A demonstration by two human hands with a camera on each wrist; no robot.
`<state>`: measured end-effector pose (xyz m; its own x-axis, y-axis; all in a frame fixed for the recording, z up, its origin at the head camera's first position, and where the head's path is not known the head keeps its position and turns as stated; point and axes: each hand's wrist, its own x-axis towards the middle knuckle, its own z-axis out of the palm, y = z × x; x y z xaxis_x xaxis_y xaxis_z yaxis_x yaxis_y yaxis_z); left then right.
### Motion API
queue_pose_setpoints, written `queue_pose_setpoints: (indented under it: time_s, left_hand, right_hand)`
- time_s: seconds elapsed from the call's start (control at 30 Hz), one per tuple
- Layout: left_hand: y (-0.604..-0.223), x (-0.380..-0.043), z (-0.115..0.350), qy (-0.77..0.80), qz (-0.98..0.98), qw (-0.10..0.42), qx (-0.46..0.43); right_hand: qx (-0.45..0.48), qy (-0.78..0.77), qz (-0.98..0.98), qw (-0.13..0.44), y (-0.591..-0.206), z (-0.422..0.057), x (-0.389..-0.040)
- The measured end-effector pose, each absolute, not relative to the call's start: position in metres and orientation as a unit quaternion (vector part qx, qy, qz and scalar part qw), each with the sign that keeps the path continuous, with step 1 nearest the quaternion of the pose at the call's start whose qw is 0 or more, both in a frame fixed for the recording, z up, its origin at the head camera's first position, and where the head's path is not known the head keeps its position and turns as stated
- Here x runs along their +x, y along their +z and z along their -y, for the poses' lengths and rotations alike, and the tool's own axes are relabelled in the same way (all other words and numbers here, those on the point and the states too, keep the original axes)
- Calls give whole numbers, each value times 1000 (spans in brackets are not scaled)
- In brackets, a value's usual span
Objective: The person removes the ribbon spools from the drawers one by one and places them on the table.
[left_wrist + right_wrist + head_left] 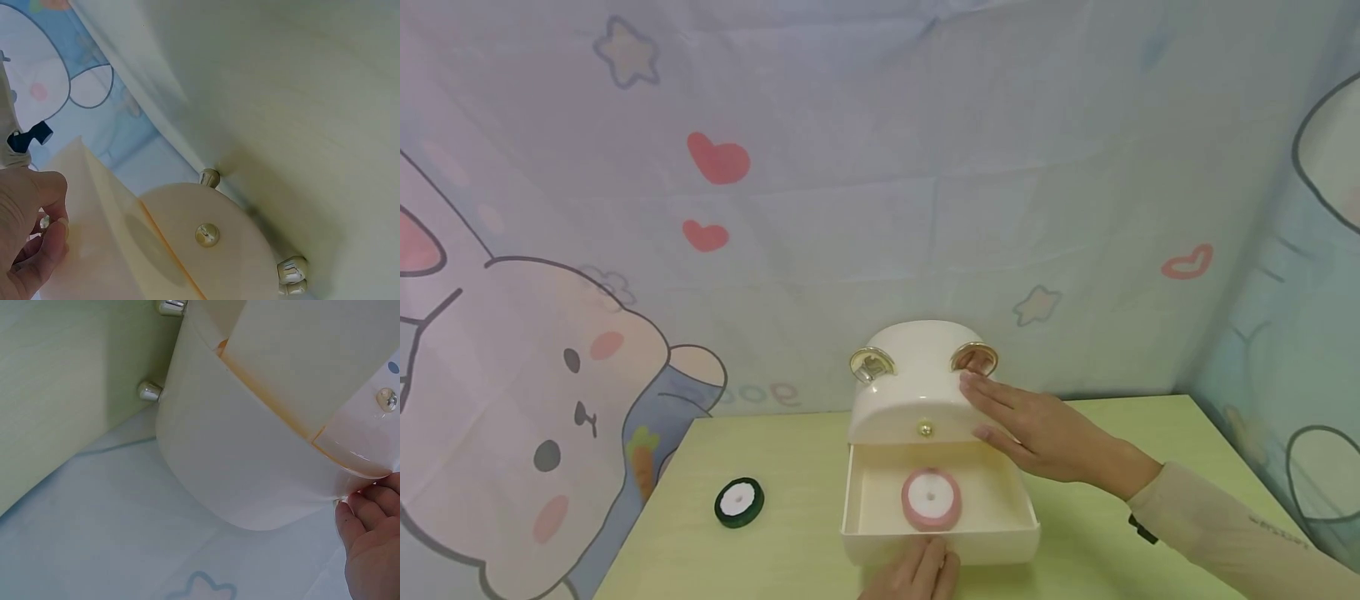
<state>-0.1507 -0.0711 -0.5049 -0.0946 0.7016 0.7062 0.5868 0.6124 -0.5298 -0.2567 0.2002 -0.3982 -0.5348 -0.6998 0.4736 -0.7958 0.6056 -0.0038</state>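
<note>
A cream jewelry box with a rounded top has its lower drawer pulled out. My left hand is at the drawer's front; in the left wrist view its fingers pinch a small shiny knob. Inside the drawer lies a roll of pink ribbon with a white center. With fingers straight, my right hand rests against the box's upper right side, beside a gold-rimmed ear. The right wrist view shows those fingertips on the box's curved shell.
A roll of dark green ribbon lies on the light green table, left of the box. Behind the table hangs a printed cloth with hearts, stars and a rabbit. Small metallic feet stick out under the box.
</note>
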Motion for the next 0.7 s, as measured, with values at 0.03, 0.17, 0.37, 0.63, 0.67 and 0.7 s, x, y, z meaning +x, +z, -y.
queue_pose_setpoints:
  time_s: [0.03,0.17,0.37,0.63,0.67,0.7]
  left_hand:
    - [-505,-150,71,53,736,517,-434]
    - [-506,-148,70,49,722,546,-422]
    - [-510,-145,72,39,720,550,-422]
    - [-517,-146,76,48,701,557,-444]
    - [-518,-147,76,46,700,558,-443]
    - [-518,-147,76,42,701,557,-443]
  right_hand:
    - [430,110,869,217,-398,-200,-257]
    - [428,112,871,212,-398,-200,-257]
    - [426,113,873,207,-400,-200,-257]
    - [422,108,876,205,-400,-200,-256]
    - [421,108,877,206,-399,-200,-256]
    - [421,108,877,206,-399,-200,-256]
